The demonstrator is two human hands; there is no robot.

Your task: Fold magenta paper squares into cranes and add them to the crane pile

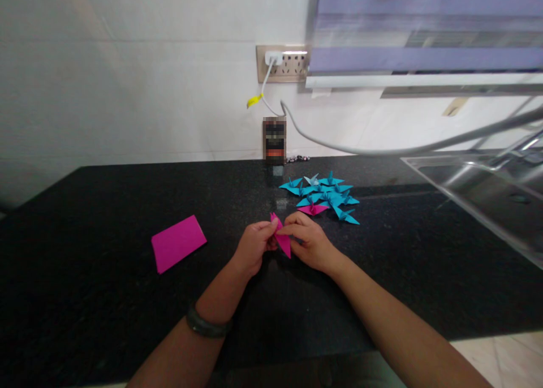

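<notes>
Between my two hands, above the black countertop, is a pink folded paper piece (284, 243), narrow and pointed at its ends. My left hand (255, 245) pinches it from the left, thumb on top. From the other side my right hand (311, 242) has its fingers on the paper's right face; its lower fingers are partly hidden. Just beyond my right hand sits a pink paper crane (313, 209), at the front of a cluster of several blue paper cranes (328, 197). A stack of pink paper (178, 244) lies to the left, apart from my hands.
The black countertop (106, 207) runs along a white tiled wall. A phone-like object (275, 140), blurred out, leans there beside a beaded strand (298, 159). A charger (274, 58) with a white cable is in the wall socket. On the right is a metal sink (487, 190) with a grey hose (382, 150).
</notes>
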